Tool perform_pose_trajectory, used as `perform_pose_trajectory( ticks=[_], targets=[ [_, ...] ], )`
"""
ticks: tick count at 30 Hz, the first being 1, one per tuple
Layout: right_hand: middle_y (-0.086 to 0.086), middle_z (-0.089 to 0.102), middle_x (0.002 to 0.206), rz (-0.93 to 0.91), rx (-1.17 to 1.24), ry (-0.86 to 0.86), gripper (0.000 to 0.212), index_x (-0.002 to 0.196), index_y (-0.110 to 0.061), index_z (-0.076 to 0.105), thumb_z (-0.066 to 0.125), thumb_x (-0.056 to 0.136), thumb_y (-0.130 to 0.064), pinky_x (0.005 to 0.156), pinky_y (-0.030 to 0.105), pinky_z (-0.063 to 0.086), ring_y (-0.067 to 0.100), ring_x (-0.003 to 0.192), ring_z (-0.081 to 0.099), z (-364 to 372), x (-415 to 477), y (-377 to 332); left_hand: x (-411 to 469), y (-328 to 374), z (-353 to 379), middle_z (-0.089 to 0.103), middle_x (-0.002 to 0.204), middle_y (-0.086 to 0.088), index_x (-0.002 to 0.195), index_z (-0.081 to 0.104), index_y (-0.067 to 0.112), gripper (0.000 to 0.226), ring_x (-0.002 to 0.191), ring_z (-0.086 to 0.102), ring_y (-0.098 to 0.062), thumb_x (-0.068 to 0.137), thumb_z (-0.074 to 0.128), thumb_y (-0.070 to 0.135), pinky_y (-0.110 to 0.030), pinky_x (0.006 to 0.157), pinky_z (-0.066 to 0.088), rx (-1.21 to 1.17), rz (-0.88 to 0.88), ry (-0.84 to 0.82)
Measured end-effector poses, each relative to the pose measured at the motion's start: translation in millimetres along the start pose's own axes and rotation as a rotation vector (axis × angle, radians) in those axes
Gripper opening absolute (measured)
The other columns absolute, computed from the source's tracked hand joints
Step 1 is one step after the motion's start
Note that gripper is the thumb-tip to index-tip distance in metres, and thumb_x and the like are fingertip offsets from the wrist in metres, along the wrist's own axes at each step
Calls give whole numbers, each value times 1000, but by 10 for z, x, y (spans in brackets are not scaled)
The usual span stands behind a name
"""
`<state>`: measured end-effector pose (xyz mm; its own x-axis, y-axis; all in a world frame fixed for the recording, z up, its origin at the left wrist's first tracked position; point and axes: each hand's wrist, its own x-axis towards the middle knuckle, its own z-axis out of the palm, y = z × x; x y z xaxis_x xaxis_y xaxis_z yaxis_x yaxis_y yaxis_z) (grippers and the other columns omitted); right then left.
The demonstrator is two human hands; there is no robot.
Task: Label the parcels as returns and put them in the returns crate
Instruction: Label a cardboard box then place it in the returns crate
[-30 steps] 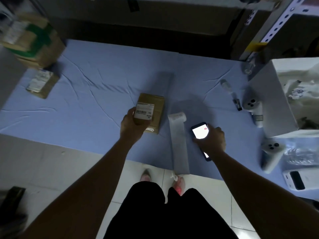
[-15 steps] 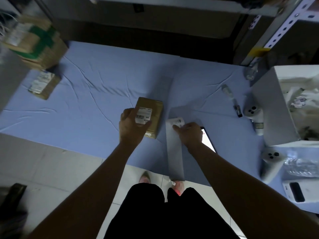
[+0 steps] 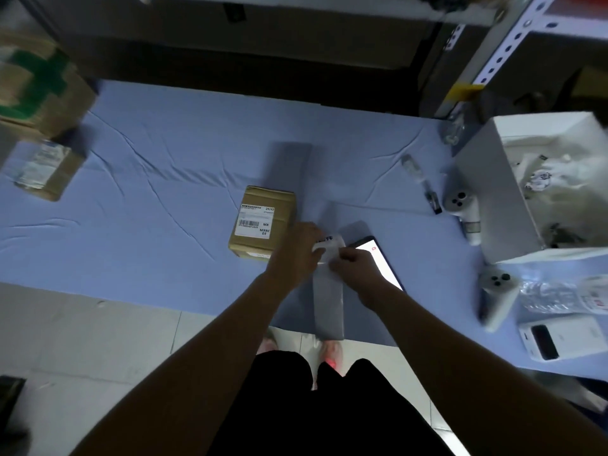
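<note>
**A:** Nearest, bottom centre: the label strip (image 3: pixel 327 304) lies on the blue cloth (image 3: pixel 164 258), its tail reaching the front edge. Both hands meet at its far, printed end.

**B:** Fingers?

**A:** The left hand (image 3: pixel 294 255) curls round that end. The right hand (image 3: pixel 353 263) pinches it, thumb against fingers. Judged: a label is being peeled from its backing.

**B:** Failure modes?

**A:** A crooked peel could tear the label or fold it onto itself, and the sticky face would then catch the fingers. Nothing weighs down the tail, so a tug could drag it off the edge. The lit phone (image 3: pixel 381 261) lies just right of the right hand, partly under the wrist. A wrist sweep may shove it.

**B:** Parcel?

**A:** The parcel (image 3: pixel 263 222) is on the cloth, centre frame, just beside the left hand. I cannot tell if they touch. No hand steadies it, so pressing a label on could skid it over the wrinkles or cover its barcode.

**B:** Farther out?

**A:** A small parcel (image 3: pixel 42 169) lies at upper left, well apart. A white box (image 3: pixel 487 192) stands at right. I cannot tell whether it is the returns crate.
</note>
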<state>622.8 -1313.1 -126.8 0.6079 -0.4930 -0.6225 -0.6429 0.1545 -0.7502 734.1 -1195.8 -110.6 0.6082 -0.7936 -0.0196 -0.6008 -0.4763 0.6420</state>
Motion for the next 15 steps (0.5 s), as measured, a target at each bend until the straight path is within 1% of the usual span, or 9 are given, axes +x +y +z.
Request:
perform_pose_trajectory(
  ticks=[2, 4, 5, 7, 9, 11, 13, 15],
  targets=[
    [0, 68, 76, -35, 1, -27, 23, 80, -17, 74, 63, 83, 3, 67, 30, 51, 15, 71, 60, -17, -29, 29, 14, 11, 126, 71, 102, -17, 101, 74, 1, 22, 94, 67, -37, 81, 72, 11, -44, 88, 52, 7, 21, -41],
    [7, 74, 95, -45, 31, -33, 27, 101, -12, 75, 61, 84, 4, 78, 35, 57, 20, 85, 67, -41, -39, 78, 25, 6, 206, 72, 103, -16, 102, 74, 1, 21, 96, 67, -36, 84, 71, 11, -41, 88, 51, -15, 20, -47],
    [9, 74, 100, -48, 46, -28, 31, 107, -10, 74, 60, 84, 5, 80, 36, 57, 22, 88, 68, -56, -37, 106, 24, 2, 230, 72, 103, -16, 103, 74, 1, 21, 95, 67, -35, 85, 72, 10, -39, 87, 50, -36, 9, -51],
    [7, 74, 103, -56, 53, -24, 35, 113, -9, 72, 58, 85, 6, 81, 34, 57, 20, 91, 68, -91, -48, 125, 33, -8, 258, 72, 102, -14, 104, 75, 2, 22, 93, 67, -32, 86, 72, 13, -30, 83, 46, -67, -17, -56],
    [5, 73, 105, -60, 48, -20, 34, 114, -9, 72, 58, 86, 6, 84, 32, 56, 18, 93, 68, -112, -42, 135, 50, -17, 255, 73, 98, -13, 103, 75, 3, 25, 89, 68, -29, 85, 69, 19, -27, 80, 45, -98, -28, -41],
    [4, 72, 106, -79, 33, -15, 35, 115, -10, 71, 58, 87, 6, 83, 29, 54, 16, 94, 66, -115, -38, 137, 66, -14, 246, 75, 94, -13, 99, 77, 3, 26, 84, 69, -27, 85, 66, 23, -29, 77, 49, -118, -11, -46],
    [2, 71, 105, -94, 16, -17, 35, 116, -10, 71, 59, 87, 6, 79, 24, 53, 13, 93, 65, -117, -33, 131, 82, -22, 232, 75, 93, -11, 98, 77, 5, 24, 82, 70, -25, 88, 65, 22, -30, 77, 51, -117, -8, -62],
    [-1, 70, 102, -98, 20, -23, 35, 116, -10, 70, 59, 87, 7, 75, 18, 51, 7, 87, 63, -123, -29, 123, 87, -26, 228, 75, 87, -9, 94, 78, 7, 26, 77, 68, -23, 90, 60, 26, -34, 74, 55, -73, 23, -79]
  ],
)
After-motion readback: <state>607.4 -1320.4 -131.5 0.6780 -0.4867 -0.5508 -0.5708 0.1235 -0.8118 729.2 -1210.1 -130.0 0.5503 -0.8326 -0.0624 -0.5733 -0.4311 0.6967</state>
